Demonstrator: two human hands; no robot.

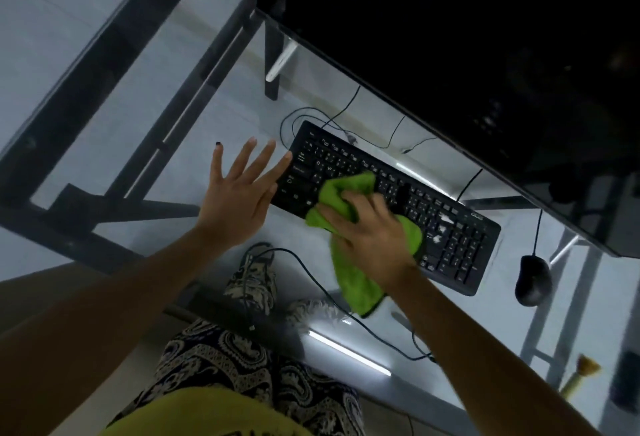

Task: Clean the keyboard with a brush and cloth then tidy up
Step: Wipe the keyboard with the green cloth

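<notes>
Wiping the keyboard (391, 203) — cloth stage.
Right hand (369, 234) bunches the green cloth (346, 262) for pressure; left hand (239, 193), fingers spread, touches the keyboard's end — likely steadying it.

R hand (372, 231) grips cloth (349, 262) on kbd (450, 227).

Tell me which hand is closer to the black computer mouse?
The right hand, gripping the green cloth on the black keyboard, is nearer the black computer mouse. The left hand is spread at the keyboard's far end.
</notes>
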